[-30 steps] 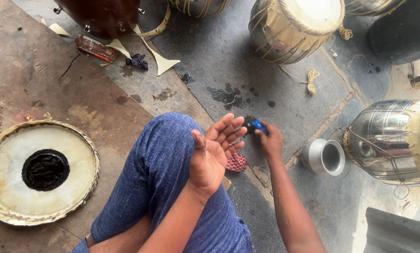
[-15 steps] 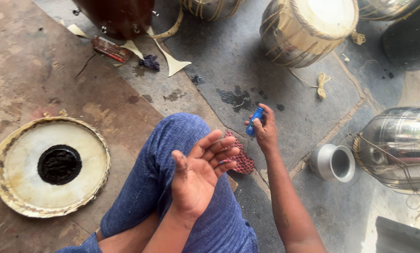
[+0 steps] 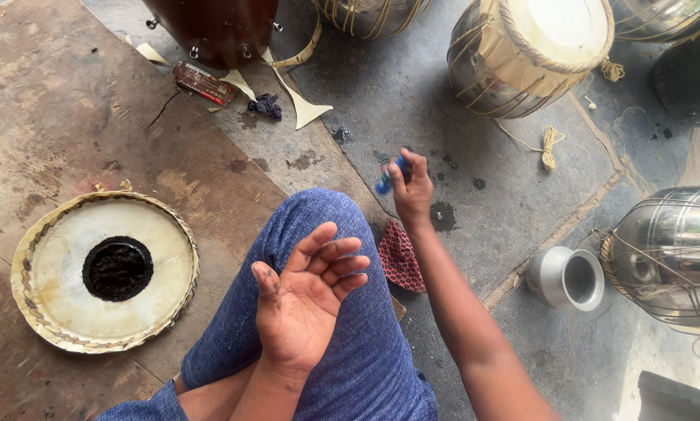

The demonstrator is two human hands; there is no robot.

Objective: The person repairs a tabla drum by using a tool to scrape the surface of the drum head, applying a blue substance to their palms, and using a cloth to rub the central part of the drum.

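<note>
Left hand rests palm-up, fingers loosely open, empty, on the blue-trousered knee — right hand reaches out over the grey floor, fingers pinched around a small blue object.

— What's the floor like?

— Grey concrete on the right, stained dark in spots; a worn brown slab on the left.

— And on the brown part?

— A round drumhead, pale with a black centre, lying flat at near left.

— On the grey?

— Far off, a drum on its side and yellow cord; at right a small metal cup tipped over beside a shiny metal drum shell. A red patterned cloth lies near the middle.
</note>
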